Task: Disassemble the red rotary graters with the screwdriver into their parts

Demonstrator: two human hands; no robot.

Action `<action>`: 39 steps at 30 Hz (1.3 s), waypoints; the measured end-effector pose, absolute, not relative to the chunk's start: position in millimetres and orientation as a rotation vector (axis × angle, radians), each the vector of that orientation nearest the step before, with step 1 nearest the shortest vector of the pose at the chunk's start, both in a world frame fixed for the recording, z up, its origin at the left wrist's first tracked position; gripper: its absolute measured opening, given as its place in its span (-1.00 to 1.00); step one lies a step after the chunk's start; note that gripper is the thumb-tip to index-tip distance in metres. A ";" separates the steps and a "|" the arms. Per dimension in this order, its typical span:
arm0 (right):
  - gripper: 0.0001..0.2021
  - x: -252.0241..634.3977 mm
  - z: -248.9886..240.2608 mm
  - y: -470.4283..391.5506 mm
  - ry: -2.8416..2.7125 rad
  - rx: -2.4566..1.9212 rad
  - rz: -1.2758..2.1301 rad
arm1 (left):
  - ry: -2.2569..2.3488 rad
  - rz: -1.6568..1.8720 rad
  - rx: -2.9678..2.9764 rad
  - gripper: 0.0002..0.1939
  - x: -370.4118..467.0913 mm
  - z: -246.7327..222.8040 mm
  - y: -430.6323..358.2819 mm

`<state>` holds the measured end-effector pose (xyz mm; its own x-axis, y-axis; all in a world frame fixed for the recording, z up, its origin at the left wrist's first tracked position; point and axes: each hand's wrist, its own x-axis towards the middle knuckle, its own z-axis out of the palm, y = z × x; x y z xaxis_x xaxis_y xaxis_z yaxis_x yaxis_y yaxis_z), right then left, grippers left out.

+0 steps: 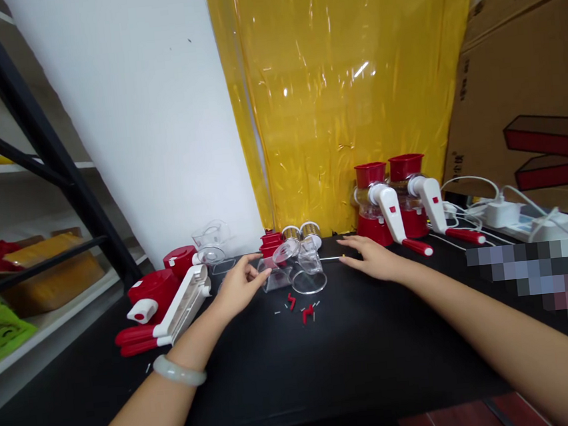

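Your left hand has its thumb and fingers apart beside the clear plastic housings; I cannot tell if it touches them. Your right hand is open, near the thin metal rod. Small red plastic pieces lie in front, on the black table. At left, the brown cardboard box holds yellow and red things.

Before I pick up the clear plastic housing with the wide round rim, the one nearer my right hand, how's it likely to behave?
The housing looks stiff and probably light for its size, being see-through and hollow. Its glossy walls may feel slippery. Seemingly resting on its wide rim, it'd likelier slide than roll.
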<state>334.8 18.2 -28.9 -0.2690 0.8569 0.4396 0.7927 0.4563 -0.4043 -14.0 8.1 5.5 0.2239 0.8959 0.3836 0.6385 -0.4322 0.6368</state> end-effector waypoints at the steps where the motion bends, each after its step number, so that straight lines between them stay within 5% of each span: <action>1: -0.38 340.2 -31.3 21.2 -2.105 -1.470 0.116 | 1.439 1.039 2.169 -0.42 -14.6 5.7 8.2; 8: -0.60 358.3 -36.2 31.5 -2.205 -1.741 0.060 | 1.368 0.997 2.127 -0.34 -15.5 2.5 10.1; 18: -0.85 368.0 -23.7 33.0 -1.978 -1.432 0.294 | 1.305 0.916 2.066 -0.30 -26.8 8.3 14.4; 29: -0.62 362.8 -8.7 36.2 -1.029 -0.997 0.470 | 1.460 0.875 2.049 -0.21 -29.9 11.5 12.4; 39: -0.81 370.6 9.3 32.7 -0.667 -0.766 0.465 | 1.498 0.847 2.087 -0.22 -28.6 12.8 10.9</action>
